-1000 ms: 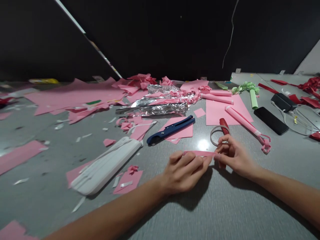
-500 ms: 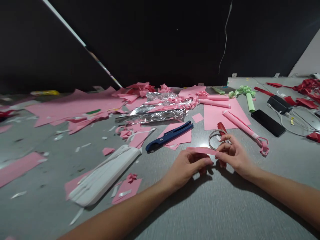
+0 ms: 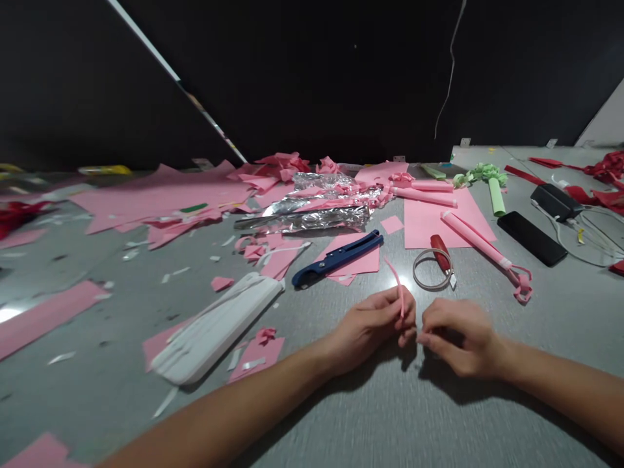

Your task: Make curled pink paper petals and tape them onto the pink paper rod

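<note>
The thin pink strip point(image 3: 400, 294) is in the person's left hand point(image 3: 375, 318), on the near side of the blue hand tool point(image 3: 338, 259) and toward its right end. The left fingers pinch the strip's lower part; the upper part rises free and bends toward the blue hand tool. The right hand point(image 3: 461, 338) is farther right of that tool, its fingers curled and apart from the strip; from where I stand, I cannot tell whether they grip anything small.

Handling: the strip looks like paper and should be very light, flexible along its length and easily creased or torn. Slipping seems unlikely under a light pinch. Take hold near an end, flat between thumb and forefinger; avoid twisting the middle.

Adjacent items: the metal ring point(image 3: 414, 270) and red-handled item point(image 3: 439, 252) lie right of the blue hand tool.
</note>
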The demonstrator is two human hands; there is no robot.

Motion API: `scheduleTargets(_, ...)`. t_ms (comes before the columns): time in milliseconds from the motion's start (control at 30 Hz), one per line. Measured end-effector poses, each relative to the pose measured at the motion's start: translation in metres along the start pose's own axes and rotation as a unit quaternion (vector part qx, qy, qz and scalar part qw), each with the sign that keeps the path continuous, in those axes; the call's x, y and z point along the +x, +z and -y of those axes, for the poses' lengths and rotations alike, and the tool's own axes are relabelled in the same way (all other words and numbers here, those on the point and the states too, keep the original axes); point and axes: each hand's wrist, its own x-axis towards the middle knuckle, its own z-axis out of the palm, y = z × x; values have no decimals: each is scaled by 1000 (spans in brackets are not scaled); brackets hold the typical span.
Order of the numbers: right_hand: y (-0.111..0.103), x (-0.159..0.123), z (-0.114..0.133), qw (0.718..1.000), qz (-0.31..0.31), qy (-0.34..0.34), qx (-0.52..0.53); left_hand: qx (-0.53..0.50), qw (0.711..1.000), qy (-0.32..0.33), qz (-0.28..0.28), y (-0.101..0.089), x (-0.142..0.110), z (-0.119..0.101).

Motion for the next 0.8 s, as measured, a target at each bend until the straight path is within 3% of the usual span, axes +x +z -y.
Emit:
scheduleTargets(100,3,-1,5,999,12,-51,-14,-4,999,-27,22,3,-2,5)
scheduleTargets(233,-1,1,11,989,-44,-110,-84,41,997,-53,37,1,-4,8)
scheduleTargets(333,-2,3,12,980,-48,-132,-141,85,993,-81,35,-2,-5,9)
scheduleTargets(467,0,2,9,975,-31,-125,-181,153,987,-55,12,-3,-6,9)
scheduleTargets(633,-1,2,7,983,-28,-101,-153,217,976,-20,-13,-1,-6,8)
scheduleTargets(733,1,2,9,992,-57,-71,-85,210,976,31,-54,2,-9,9)
scheduleTargets(800,6,1,12,994,-109,0,-17,226,968,83,-66,5,-11,9)
